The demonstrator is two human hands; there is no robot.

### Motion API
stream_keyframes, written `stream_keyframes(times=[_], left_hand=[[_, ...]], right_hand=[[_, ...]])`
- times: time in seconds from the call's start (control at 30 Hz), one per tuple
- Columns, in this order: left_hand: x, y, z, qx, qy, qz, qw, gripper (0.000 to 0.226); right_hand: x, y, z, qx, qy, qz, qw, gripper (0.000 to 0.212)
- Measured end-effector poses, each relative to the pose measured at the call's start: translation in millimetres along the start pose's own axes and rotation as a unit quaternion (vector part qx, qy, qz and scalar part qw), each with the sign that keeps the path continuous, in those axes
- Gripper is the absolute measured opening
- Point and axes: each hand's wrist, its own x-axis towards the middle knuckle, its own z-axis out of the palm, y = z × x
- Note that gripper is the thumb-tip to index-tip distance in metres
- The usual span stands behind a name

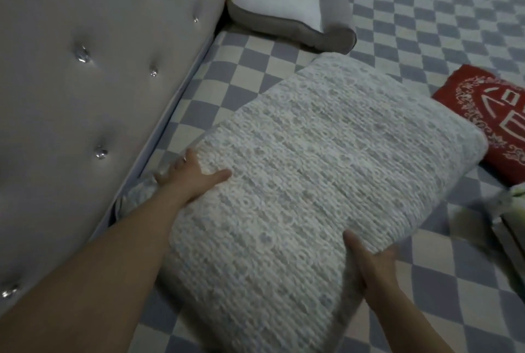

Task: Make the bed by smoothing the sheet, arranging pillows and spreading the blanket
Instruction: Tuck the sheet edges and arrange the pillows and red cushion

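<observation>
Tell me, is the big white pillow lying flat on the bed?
Cannot tell: both hands grip the white pillow by its edges.

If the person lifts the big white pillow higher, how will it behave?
The big white pillow probably sags a little, since it looks thick and soft. Its knobbly cover should resist slipping under the left hand and right hand. It seems light for its bulk.

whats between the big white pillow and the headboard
A bare strip of checkered sheet, seen in the head view, between white pillow and tufted headboard.
</observation>
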Motion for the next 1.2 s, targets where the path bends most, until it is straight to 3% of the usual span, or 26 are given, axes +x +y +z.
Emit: stream_keyframes(times=[0.1,0.2,0.33,0.43,0.53,0.63,0.7,0.83,0.9,1.0,1.07,1.13,1.2], left_hand=[[-8.4,-3.4,-8.9,-0.054,0.022,0.021,0.998,0.093],[-42.0,4.1,-25.9,-0.019,0.132,0.098,0.986,0.059],[-99.4,3.4,-57.3,-0.032,0.323,0.169,0.931,0.042],[-132.7,-24.5,-73.8,-0.054,0.434,0.153,0.886,0.039],[-161.3,-71.4,-63.2,-0.131,0.375,0.040,0.917,0.045],[-174.3,-115.8,-37.0,-0.062,0.245,-0.046,0.967,0.070],[-179.3,-135.7,-16.5,-0.020,0.166,-0.038,0.985,0.074],[-197.1,-143.1,39.1,0.011,0.073,-0.002,0.997,0.066],[-215.0,-138.6,65.5,0.026,0.031,0.010,0.999,0.065],[-242.7,-125.8,88.4,0.063,0.036,0.049,0.996,0.063],[-258.0,-110.2,100.5,0.058,0.080,0.096,0.990,0.059],[-273.2,-87.2,117.5,0.061,0.117,0.172,0.976,0.055],[-283.1,-63.2,140.1,0.099,0.186,0.278,0.937,0.049]], right_hand=[[-2.8,-5.0,8.4,-0.025,0.023,-0.034,0.999,0.090],[-20.4,-25.2,15.7,-0.038,0.062,-0.086,0.994,0.073],[-42.0,-45.1,22.6,-0.006,0.098,-0.133,0.986,0.061],[-65.0,-64.8,26.9,0.037,0.056,-0.166,0.984,0.059],[-88.0,-76.2,24.2,0.005,-0.001,-0.211,0.978,0.052],[-94.7,-66.3,14.9,-0.042,-0.102,-0.137,0.984,0.052],[-106.1,-46.5,3.5,-0.076,-0.152,-0.055,0.984,0.060],[-137.8,13.2,-28.4,-0.175,-0.169,0.031,0.969,0.087],[-153.9,37.3,-36.7,-0.188,-0.183,0.083,0.961,0.085],[-184.5,43.0,-41.3,-0.113,-0.231,0.043,0.965,0.043],[-195.5,42.8,-55.0,-0.073,-0.233,-0.005,0.970,0.041],[-189.4,57.0,-80.3,-0.179,-0.175,-0.062,0.966,0.041],[-178.3,92.8,-116.2,-0.410,-0.129,-0.122,0.895,0.048]])
